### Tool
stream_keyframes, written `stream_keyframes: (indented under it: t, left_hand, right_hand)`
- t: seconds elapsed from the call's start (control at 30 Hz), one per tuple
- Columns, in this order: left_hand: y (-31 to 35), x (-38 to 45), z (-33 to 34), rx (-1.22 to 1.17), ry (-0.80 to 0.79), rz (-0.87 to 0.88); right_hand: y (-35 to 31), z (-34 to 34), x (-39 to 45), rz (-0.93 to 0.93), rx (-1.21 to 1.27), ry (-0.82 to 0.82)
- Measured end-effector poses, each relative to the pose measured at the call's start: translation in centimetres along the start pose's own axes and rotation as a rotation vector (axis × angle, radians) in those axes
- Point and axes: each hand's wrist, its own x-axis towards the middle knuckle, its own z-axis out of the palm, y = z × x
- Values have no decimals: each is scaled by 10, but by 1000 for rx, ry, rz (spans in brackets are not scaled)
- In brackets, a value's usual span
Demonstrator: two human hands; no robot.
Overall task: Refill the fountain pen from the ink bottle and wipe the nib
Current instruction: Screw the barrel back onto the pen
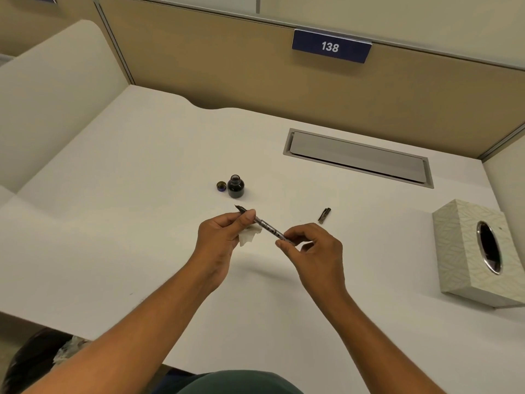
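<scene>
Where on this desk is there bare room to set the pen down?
Bare desk lies left of the ink bottle and its cap, and also between the pen part and the tissue box. It is crowded only around the bottle, where the left hand and right hand hold the pen.

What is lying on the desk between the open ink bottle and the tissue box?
In the head view, a small dark pen part, probably the cap, lies on the desk between the ink bottle and the tissue box; otherwise that stretch is bare.
</scene>
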Motion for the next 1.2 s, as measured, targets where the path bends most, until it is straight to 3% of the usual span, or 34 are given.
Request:
stream_keyframes:
  t: [0.3, 0.63, 0.87, 1.07, 1.2]
  left_hand:
    - [-4, 5, -3, -11, 53, 9]
    - [-3, 7, -11, -18, 30, 26]
    - [-3, 8, -13, -44, 61, 33]
    - [0, 7, -12, -32, 44, 48]
    - [-1, 9, -13, -12, 53, 53]
  right_hand:
    - [-2, 6, -4, -34, 54, -18]
    - [-5, 14, -1, 218, 275, -105]
    - [-6, 21, -2, 223, 272, -180]
    - [-9, 23, -2, 349, 380, -253]
    - [-9, 25, -1, 365, 394, -182]
